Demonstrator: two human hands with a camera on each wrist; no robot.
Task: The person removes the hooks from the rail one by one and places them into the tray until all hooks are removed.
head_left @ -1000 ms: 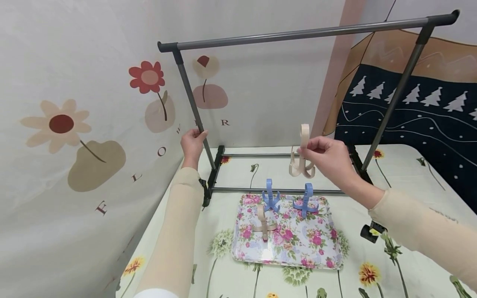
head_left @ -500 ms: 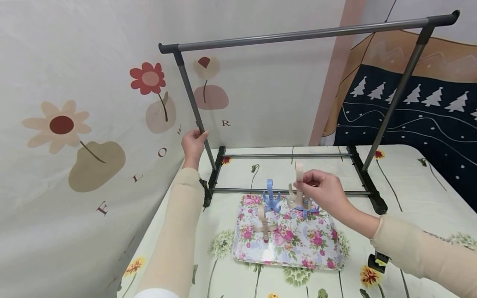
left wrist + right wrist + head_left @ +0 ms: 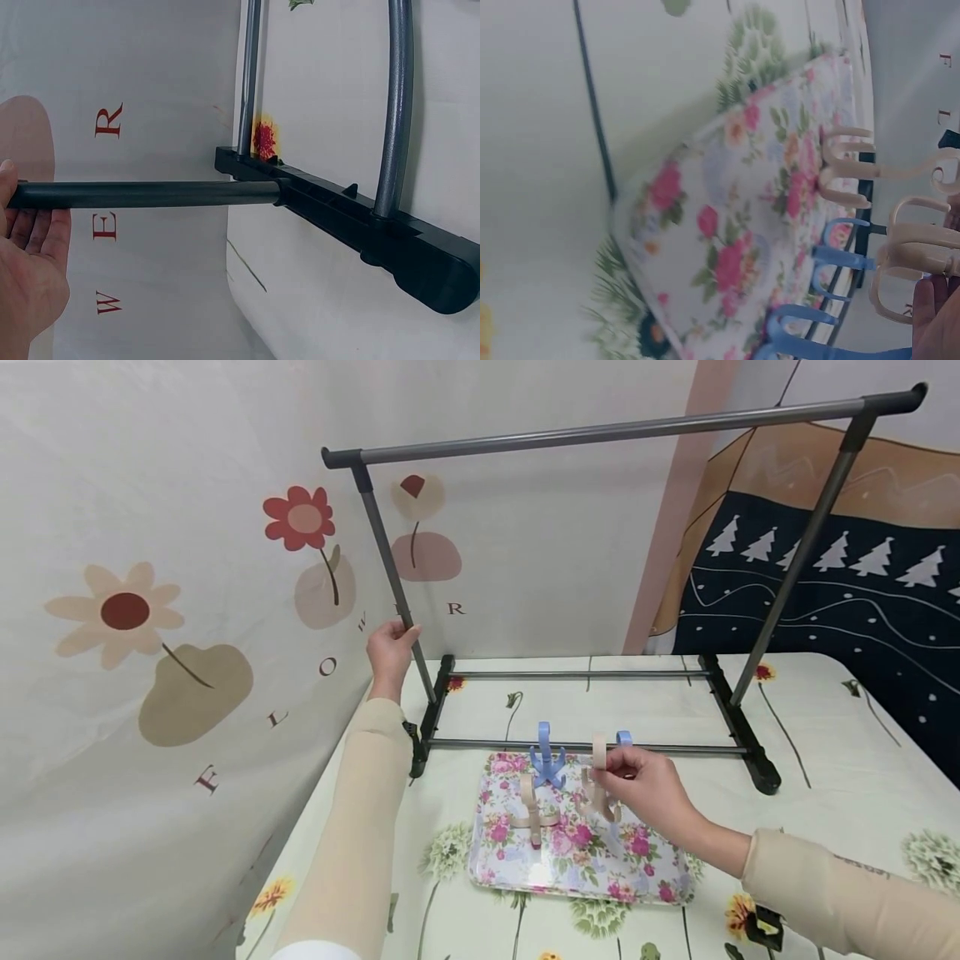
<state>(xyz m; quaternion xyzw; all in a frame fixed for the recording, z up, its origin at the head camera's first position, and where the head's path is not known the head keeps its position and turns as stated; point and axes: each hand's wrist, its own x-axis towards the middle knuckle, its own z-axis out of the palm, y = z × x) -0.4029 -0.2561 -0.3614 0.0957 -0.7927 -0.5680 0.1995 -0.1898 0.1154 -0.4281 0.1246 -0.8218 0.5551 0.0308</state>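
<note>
My left hand (image 3: 390, 658) holds the left post (image 3: 157, 195) of a dark metal hanging rack, thumb on one side and fingers behind. My right hand (image 3: 651, 787) pinches a beige multi-prong hook (image 3: 599, 752) by its stem, prongs downward, low over a floral tray (image 3: 577, 872). Another beige hook (image 3: 529, 814) stands on the tray, its curved top upward. Behind it is a blue hook (image 3: 545, 762) of the same shape. A second blue hook (image 3: 624, 737) is mostly hidden behind my right hand in the head view; its prongs show in the right wrist view.
The rack's top bar (image 3: 615, 433) spans above the tray. Its black left foot (image 3: 360, 210) and black right foot (image 3: 738, 727) rest on a flower-print tablecloth (image 3: 847, 793), joined by two low rods. A pale printed curtain (image 3: 187, 777) hangs at the left.
My right hand has come down with the beige hook, from rack height to low over the tray, now covering much of one blue hook. The left hand stays on the post.
</note>
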